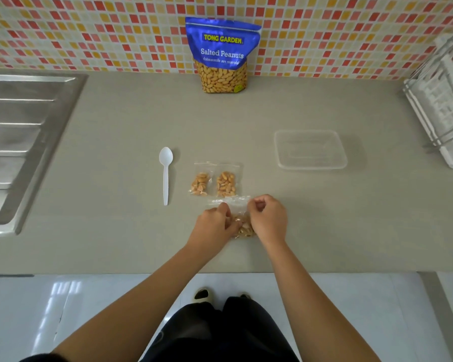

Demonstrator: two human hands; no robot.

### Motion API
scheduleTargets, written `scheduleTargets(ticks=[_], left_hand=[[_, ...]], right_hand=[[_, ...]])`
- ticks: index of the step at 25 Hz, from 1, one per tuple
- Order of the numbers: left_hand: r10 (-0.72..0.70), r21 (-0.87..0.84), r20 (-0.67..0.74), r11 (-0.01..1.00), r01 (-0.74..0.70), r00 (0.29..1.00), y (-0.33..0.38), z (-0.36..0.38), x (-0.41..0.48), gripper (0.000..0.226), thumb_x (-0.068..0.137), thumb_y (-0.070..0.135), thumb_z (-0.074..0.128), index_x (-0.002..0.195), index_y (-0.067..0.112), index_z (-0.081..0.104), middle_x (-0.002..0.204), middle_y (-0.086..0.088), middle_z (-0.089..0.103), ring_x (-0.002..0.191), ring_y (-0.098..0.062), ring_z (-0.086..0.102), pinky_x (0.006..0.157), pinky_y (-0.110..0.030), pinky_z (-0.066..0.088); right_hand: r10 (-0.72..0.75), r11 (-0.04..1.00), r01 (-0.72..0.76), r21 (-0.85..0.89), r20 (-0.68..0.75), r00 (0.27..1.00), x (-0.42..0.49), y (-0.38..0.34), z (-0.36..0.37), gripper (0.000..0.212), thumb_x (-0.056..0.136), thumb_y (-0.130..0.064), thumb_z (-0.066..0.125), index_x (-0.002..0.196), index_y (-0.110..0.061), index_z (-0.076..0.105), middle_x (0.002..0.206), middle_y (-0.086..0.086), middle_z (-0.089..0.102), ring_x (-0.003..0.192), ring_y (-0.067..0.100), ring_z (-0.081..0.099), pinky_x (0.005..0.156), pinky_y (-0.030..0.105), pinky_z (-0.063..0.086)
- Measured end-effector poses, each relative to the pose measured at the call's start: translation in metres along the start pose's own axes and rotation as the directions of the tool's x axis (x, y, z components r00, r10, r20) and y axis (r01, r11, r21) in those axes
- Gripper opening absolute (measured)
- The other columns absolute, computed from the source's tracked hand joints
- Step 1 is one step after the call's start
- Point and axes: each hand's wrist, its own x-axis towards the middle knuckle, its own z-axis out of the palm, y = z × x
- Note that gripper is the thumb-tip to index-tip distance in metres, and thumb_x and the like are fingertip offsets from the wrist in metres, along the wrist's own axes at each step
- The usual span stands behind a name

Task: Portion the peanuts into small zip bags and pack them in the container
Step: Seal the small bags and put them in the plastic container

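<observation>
Both hands pinching the top strip of a third zip bag, near counter edge.

Left hand (215, 226) and right hand (268, 219) each grip the small zip bag (239, 218), fingers curled on its mouth; peanuts sit low in it. Two filled bags (215, 182) lie side by side just beyond, touching. White plastic spoon (165, 173) to their left. Clear container (310, 149) well right, nothing in it. Peanut pouch (222, 54) upright against tiled wall.

Left hand (215, 227): back facing up, fingers (226, 209) curled, pinching the top edge of the zip bag (237, 205).
Right hand (268, 220): just beside the left, fingers curled, pinching the same edge.
Forearms: bare, stretched forward, converging.
</observation>
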Motion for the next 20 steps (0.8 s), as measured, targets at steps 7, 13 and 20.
scheduleTargets(ticks=[7,13,20], left_hand=[[0.181,0.114,-0.261,0.981,-0.155,0.948,-0.013,-0.040,0.068,0.024,0.088,0.021,0.056,0.103,0.004,0.066,0.100,-0.017,0.064,0.091,-0.034,0.060,0.080,-0.043,0.050],[0.066,0.511,-0.046,0.859,-0.033,0.997,-0.010,-0.050,0.118,0.042,0.091,0.044,0.049,0.130,0.029,0.051,0.144,-0.003,0.033,0.128,-0.031,0.026,0.100,-0.041,0.029],[0.128,0.460,-0.020,0.882,-0.105,0.992,-0.003,-0.050,0.140,0.025,0.087,0.038,0.058,0.106,0.024,0.064,0.139,0.001,0.040,0.130,-0.029,0.023,0.099,-0.039,0.024]], right_hand=[[-0.113,0.993,0.116,-0.035,0.062,0.992,0.048,-0.026,0.008,0.025,0.087,-0.028,0.057,0.098,-0.008,0.068,0.095,0.007,0.070,0.089,0.023,0.064,0.075,0.023,0.042],[0.001,0.999,0.007,-0.043,0.191,0.982,0.077,-0.045,0.027,0.028,0.085,-0.032,0.062,0.095,-0.007,0.069,0.098,0.011,0.072,0.096,0.028,0.064,0.086,0.035,0.049],[0.001,0.996,-0.021,0.084,0.231,0.973,0.083,-0.049,0.028,0.006,0.085,-0.017,0.062,0.090,-0.014,0.063,0.082,-0.004,0.061,0.079,0.015,0.058,0.070,0.022,0.043]])
